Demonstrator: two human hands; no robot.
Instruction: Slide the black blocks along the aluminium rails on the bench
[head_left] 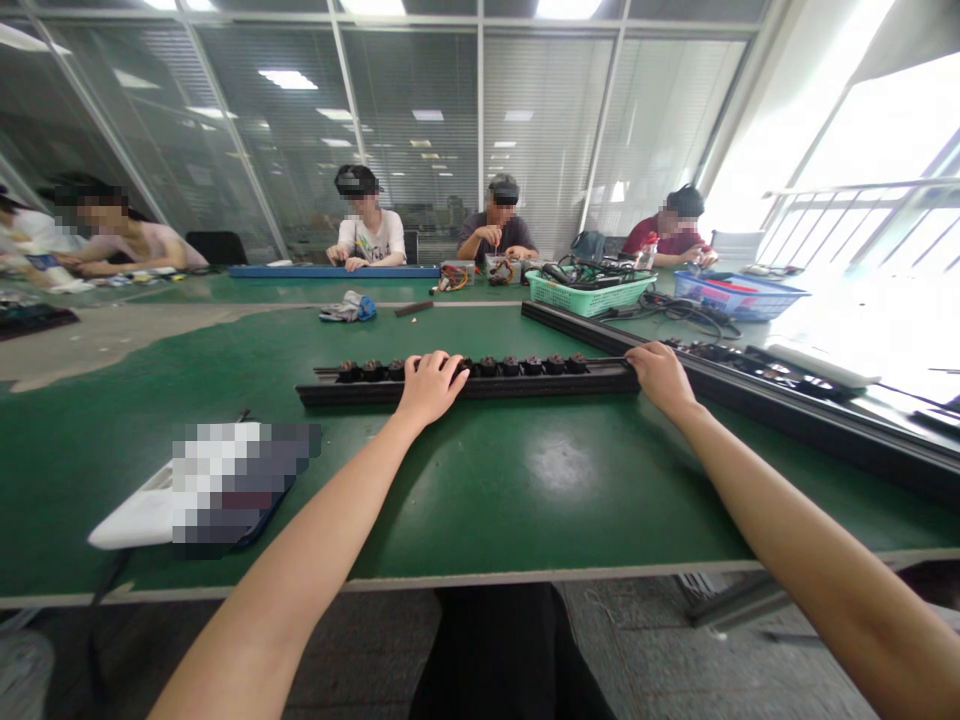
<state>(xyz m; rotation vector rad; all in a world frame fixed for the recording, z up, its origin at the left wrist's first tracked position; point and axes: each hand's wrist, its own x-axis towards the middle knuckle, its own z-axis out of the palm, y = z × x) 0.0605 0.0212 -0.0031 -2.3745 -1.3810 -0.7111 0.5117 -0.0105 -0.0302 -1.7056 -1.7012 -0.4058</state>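
Observation:
A long black power strip (555, 386) lies across the green table in front of me, its top uncovered. Round black socket modules (511, 366) stand in a row along it, with thin bars running past both ends of the row. My left hand (433, 386) reaches over the strip left of its middle, fingers curled down on the modules and hiding some of them. At the strip's right end, my right hand (661, 372) is closed, thumb and fingers pinching the end; its fingertips are partly hidden.
A longer black rail (750, 400) runs diagonally at the right. A white device (142, 505) lies at the near left. Farther back are gloves (349, 307), a green basket (589, 293) of cables and a blue basket (739, 297). Several people sit across the table (525, 510).

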